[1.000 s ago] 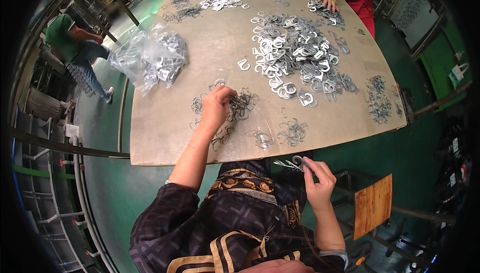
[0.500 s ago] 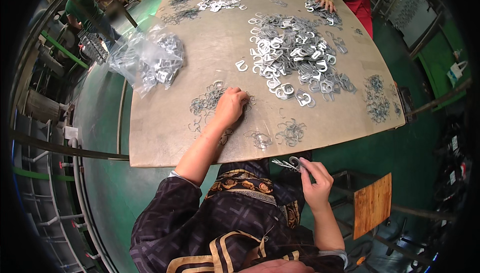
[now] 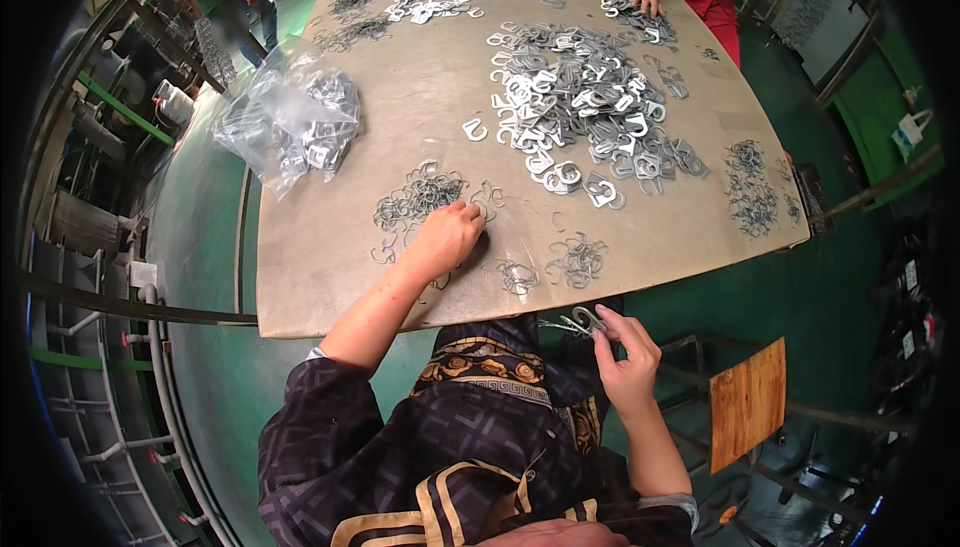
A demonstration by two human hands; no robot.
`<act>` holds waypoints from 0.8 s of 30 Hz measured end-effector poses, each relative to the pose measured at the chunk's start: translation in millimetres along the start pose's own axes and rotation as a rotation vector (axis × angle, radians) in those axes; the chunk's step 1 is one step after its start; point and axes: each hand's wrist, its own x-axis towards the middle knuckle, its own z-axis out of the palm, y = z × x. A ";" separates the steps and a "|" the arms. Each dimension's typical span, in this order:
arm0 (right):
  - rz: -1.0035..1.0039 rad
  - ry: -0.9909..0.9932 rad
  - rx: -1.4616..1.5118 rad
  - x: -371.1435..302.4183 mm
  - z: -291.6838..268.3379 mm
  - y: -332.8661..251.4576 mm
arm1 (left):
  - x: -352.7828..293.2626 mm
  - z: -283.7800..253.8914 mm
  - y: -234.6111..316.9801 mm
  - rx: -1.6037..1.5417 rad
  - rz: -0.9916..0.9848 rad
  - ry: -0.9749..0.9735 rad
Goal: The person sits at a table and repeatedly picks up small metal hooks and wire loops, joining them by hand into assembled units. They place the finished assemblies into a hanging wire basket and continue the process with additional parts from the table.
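Observation:
My left hand rests at the right side of a pile of thin bent wire clips on the table, fingertips curled down and drawn together. Whatever they pinch is too small or hidden to make out. Off the table's front edge, my right hand is closed, pinching a curved grey metal hook between thumb and fingers. Thin shiny wire pieces stick out from the hook to the left. Two smaller groups of wire clips, one on the left and one on the right, lie near the front edge.
A large heap of flat metal hooks covers the table's middle right. At left lies a clear plastic bag of metal parts. A co-worker's hand touches parts at the far right. A wooden-topped stool stands beside me.
My left hand has moved slightly left and nearer to me among the clips. My right hand has shifted a little left with the hook. A person in the left background has moved.

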 end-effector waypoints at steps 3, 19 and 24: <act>0.006 0.010 0.003 -1.1 0.4 1.6 | 2.4 2.1 -6.8 -0.035 0.012 0.045; 0.055 0.132 0.094 -2.3 12.0 3.4 | 9.2 -57.8 103.2 -1.526 -0.326 -0.077; 0.018 0.143 0.056 -3.3 8.7 -2.2 | 16.6 -55.1 136.4 -1.330 -0.109 0.022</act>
